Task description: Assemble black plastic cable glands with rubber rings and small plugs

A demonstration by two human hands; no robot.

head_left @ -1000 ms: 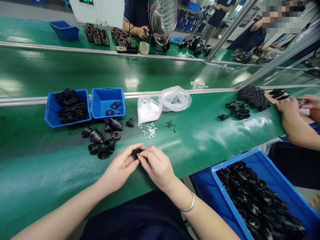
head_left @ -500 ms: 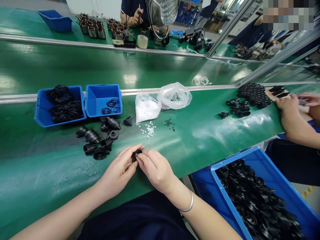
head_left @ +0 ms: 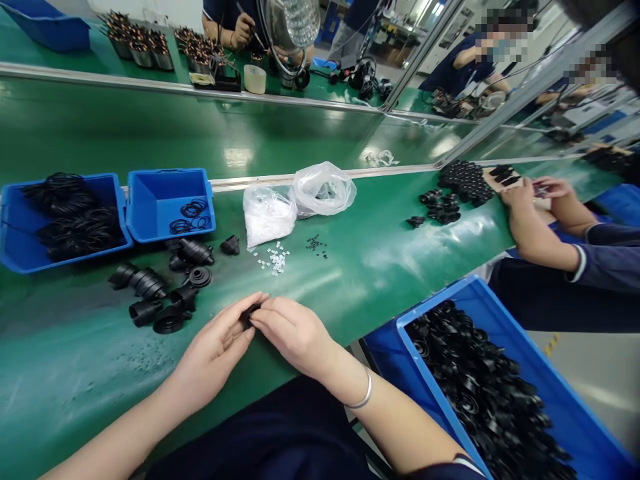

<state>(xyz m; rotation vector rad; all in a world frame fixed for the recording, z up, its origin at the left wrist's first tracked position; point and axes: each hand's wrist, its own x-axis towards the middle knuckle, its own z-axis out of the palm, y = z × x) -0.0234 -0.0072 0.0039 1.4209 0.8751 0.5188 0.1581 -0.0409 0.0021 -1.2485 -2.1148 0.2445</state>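
My left hand [head_left: 213, 353] and my right hand [head_left: 295, 337] meet over the green belt, fingers pinching a small black rubber part [head_left: 249, 315] that they mostly hide. A silver bangle [head_left: 361, 389] circles my right wrist. Up and to the left of my left hand lies a loose group of black rubber sleeves and bellows-like parts [head_left: 160, 293]. A blue bin of black rubber rings [head_left: 155, 207] stands behind them. Farther right, a clear bag of white pieces [head_left: 267, 217] sits near a scatter of tiny white pieces [head_left: 275, 260].
A large blue crate [head_left: 440, 333] heaped with black rubber parts stands below the belt at lower right. A co-worker's hands [head_left: 530, 197] work at the right beside more black parts. A metal rail [head_left: 300, 177] crosses the belt, with another bench beyond it.
The whole view has swung, so the belt items sit farther left and lower. My hands stay together on the black part, now covering more of it.
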